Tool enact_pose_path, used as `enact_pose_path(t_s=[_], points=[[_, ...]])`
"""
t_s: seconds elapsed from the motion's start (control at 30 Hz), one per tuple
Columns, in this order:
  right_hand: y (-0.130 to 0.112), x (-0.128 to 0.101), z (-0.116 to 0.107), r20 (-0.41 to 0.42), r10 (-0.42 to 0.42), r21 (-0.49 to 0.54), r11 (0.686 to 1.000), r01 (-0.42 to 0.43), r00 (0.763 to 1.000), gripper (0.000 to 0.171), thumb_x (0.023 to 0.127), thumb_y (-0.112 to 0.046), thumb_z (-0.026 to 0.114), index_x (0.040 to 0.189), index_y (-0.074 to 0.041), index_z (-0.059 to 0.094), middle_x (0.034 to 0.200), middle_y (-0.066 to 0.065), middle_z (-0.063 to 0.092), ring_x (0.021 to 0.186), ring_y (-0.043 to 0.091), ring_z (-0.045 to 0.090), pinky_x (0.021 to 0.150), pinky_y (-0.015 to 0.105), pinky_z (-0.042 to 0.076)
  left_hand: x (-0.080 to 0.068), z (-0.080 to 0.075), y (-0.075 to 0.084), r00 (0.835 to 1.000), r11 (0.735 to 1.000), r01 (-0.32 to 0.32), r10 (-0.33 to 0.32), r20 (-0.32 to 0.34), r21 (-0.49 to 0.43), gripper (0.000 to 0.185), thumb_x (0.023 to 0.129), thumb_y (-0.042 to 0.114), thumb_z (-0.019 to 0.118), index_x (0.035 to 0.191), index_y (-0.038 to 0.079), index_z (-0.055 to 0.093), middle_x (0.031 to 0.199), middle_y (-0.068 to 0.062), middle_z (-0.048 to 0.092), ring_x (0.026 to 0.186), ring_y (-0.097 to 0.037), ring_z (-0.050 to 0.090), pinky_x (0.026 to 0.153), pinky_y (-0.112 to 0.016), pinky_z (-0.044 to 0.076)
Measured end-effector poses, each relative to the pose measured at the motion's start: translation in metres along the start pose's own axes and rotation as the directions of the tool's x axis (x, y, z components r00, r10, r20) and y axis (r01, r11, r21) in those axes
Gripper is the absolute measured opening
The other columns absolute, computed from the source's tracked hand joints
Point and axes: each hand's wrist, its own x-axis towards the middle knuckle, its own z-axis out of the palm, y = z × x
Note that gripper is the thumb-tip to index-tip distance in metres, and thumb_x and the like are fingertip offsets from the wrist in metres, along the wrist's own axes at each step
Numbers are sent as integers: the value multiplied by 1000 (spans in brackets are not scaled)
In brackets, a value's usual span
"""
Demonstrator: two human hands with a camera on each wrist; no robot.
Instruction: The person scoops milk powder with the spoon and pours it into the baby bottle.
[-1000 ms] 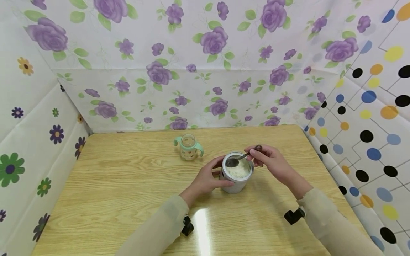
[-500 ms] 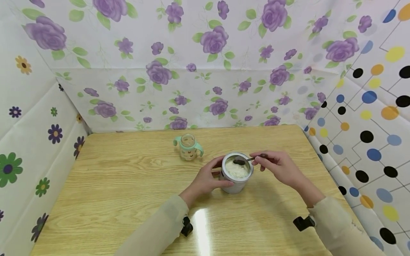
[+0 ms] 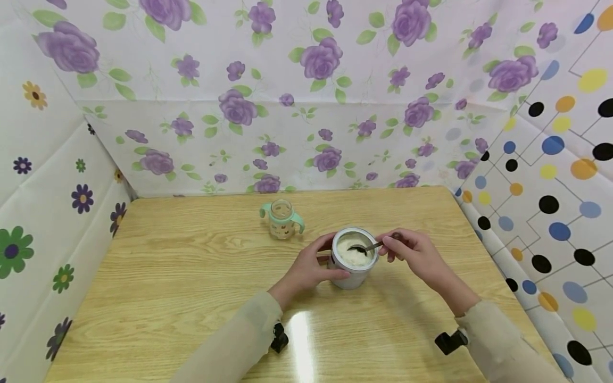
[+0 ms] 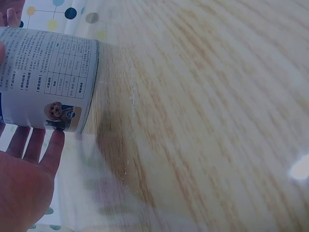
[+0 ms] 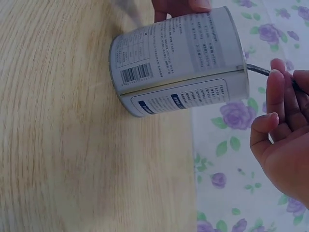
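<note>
Lowered since a moment ago, the right hand pinches a thin metal spoon dipped into loose white powder in a rigid, smooth tin mid-table, the left hand gripping its side; a small handled bottle stands behind, clear.

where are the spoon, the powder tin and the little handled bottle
spoon (image 3: 360, 248), head view, on its bowl inside the tin
powder tin (image 5: 178, 58), right wrist view, on its printed side wall
handled bottle (image 3: 281, 219), head view, on its clear body
</note>
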Motion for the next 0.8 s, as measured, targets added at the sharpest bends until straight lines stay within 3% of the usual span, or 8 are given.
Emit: enact_pose_path(t_s=[0.13,0.27,0.53,0.8], points=[[1,7,0,45,36,28,999,-37,998,37,114,-29,56,126,2,74,102,18,75,83,26,67,74,29,56,1,-1,0,1000,1000,0,0,3,-3,89,84,12,94,160,23,50,151,-2,59,137,-27,58,113,-44,52],[0,14,1,87,14,17,1000,-15,996,39,114,-27,55,127,4,73,106,26,73,84,29,66,75,33,59,1,-1,0,1000,1000,-1,1,2,-3,89,84,13,94,160,23,50,151,-3,59,136,-29,59,112,-45,53],[-3,19,2,108,8,-20,1000,-6,994,39,115,-28,54,124,5,73,99,12,77,79,25,64,71,32,56,1,-2,1,1000,1000,-12,12,6,2,89,84,13,94,160,22,50,151,-1,59,138,-23,58,113,-43,52],[3,19,5,109,81,92,992,-91,991,44,115,-29,54,123,11,70,97,12,76,75,20,60,69,31,55,1,-1,-2,1000,1000,-15,15,1,4,87,84,13,94,159,21,51,151,-3,59,138,-23,57,115,-46,50]])
